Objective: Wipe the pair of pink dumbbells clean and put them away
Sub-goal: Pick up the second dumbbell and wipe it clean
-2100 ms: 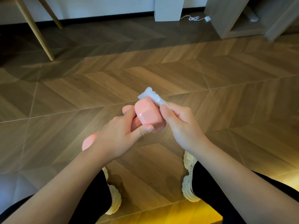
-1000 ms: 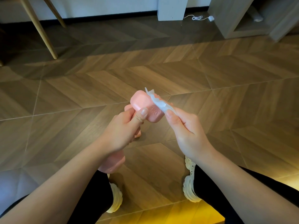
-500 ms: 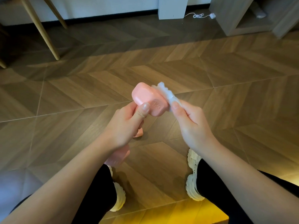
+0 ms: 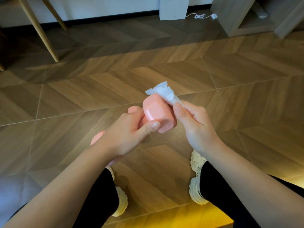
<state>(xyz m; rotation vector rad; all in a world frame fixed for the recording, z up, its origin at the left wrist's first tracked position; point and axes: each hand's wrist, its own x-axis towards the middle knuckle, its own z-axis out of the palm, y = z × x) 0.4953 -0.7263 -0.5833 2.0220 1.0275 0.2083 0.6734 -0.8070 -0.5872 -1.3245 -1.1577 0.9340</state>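
One dumbbell (image 4: 158, 112), handle hidden by left hand (image 4: 125, 135)

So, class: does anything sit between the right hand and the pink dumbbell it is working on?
Yes: a crumpled white wipe, pinched in the right hand, lies between that hand and the far side of the pink dumbbell at its upper head. The left hand grips the dumbbell directly.

home room | herringbone wood floor (image 4: 164, 71) | chair legs (image 4: 39, 28) | cabinet (image 4: 238, 15)
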